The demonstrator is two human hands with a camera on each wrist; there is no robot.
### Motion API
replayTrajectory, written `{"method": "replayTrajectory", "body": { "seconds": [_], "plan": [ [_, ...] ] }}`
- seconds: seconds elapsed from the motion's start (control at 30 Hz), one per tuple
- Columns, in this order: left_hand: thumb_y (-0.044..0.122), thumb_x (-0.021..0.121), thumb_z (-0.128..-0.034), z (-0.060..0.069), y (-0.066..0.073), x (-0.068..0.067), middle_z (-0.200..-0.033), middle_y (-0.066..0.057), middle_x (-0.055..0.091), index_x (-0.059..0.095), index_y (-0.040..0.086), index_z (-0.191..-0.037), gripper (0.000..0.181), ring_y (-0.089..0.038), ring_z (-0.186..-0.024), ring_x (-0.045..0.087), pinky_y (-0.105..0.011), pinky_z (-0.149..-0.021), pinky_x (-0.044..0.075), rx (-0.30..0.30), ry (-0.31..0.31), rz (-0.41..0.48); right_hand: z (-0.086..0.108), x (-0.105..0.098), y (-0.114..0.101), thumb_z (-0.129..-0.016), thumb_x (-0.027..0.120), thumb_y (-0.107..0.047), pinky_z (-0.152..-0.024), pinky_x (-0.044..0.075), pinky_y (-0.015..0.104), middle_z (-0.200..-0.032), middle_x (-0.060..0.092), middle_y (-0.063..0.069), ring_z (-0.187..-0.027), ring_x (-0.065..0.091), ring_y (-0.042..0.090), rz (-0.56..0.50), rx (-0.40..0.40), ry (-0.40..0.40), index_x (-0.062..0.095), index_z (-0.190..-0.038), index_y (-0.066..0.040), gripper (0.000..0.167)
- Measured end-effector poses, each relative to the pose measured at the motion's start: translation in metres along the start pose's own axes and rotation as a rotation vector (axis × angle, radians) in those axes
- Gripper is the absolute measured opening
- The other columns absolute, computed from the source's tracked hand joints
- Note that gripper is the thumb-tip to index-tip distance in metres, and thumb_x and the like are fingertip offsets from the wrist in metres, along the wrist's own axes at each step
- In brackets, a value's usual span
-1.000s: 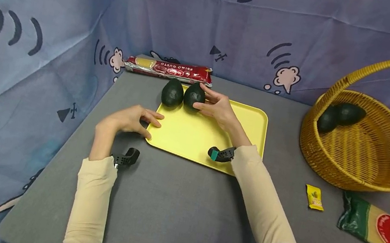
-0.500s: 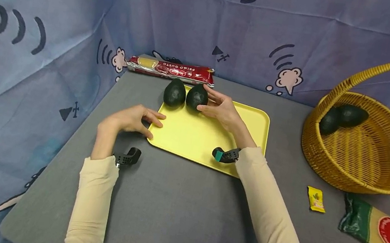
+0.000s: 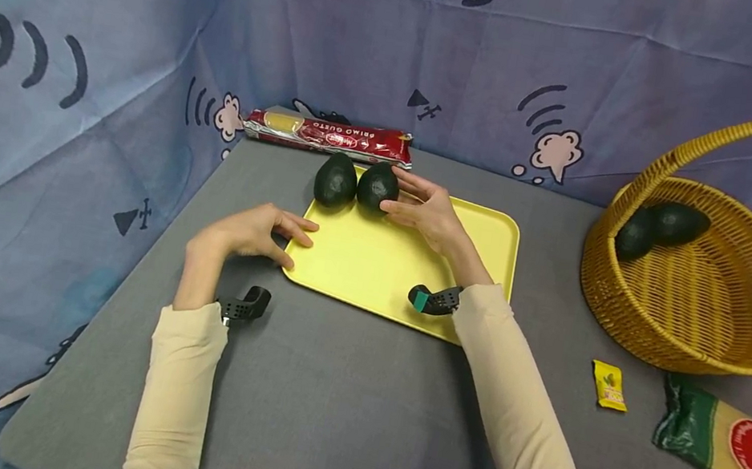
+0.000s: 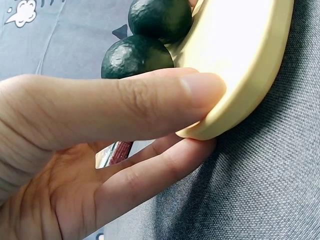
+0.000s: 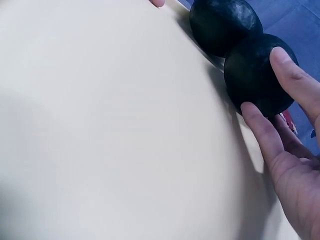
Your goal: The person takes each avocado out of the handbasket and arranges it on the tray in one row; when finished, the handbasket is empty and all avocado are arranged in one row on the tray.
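A yellow tray lies on the grey table, with two dark green avocados side by side at its far left corner. At the tray's near left corner my left hand pinches the rim; in the left wrist view the thumb lies over the edge and a finger sits below it. My right hand holds the right avocado, thumb and fingers around its side. The left avocado touches it and is free of both hands. Parts of the right hand's fingers are hidden behind the avocado.
Behind the tray lies a red packet along the cloth backdrop. On the right stands a woven basket with two more avocados inside. In front of it lie a small yellow packet and a green-ended pasta packet.
The view shifted slightly early on. Both hands, the tray and the avocados keep their places relative to each other.
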State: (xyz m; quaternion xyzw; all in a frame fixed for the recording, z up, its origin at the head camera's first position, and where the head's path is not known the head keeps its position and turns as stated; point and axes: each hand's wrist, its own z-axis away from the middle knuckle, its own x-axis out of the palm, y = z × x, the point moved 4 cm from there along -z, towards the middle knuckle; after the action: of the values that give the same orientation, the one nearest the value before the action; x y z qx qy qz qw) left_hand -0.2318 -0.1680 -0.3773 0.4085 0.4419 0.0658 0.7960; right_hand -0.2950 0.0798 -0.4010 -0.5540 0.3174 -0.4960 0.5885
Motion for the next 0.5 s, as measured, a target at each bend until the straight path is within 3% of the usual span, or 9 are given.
{"method": "replayTrajectory", "body": {
  "seconds": [0.27,0.5],
  "plan": [
    [-0.001,0.076,-0.0777,-0.0005,0.0007,0.0004,-0.142,-0.014,0.049,0.066,-0.005,-0.118,0.041,-0.030,-0.130,0.045,-0.044,-0.107,0.035,0.034,-0.008,0.034,0.0012,-0.0048,-0.0013,-0.086,0.061,0.013,-0.089,0.051,0.041,-0.146,0.040,0.015,-0.127,0.046,0.030,-0.034,-0.008,0.001,0.045,-0.144,-0.007,0.064],
    [0.000,0.076,-0.0779,0.0002,0.0003,0.0001,-0.142,-0.013,0.049,0.067,-0.003,-0.117,0.041,-0.030,-0.131,0.044,-0.044,-0.108,0.034,0.024,-0.006,0.023,0.0048,-0.0100,-0.0033,-0.087,0.059,0.012,-0.091,0.050,0.041,-0.146,0.042,0.013,-0.126,0.048,0.029,-0.035,-0.007,-0.016,0.044,-0.144,-0.006,0.061]
  ]
}}
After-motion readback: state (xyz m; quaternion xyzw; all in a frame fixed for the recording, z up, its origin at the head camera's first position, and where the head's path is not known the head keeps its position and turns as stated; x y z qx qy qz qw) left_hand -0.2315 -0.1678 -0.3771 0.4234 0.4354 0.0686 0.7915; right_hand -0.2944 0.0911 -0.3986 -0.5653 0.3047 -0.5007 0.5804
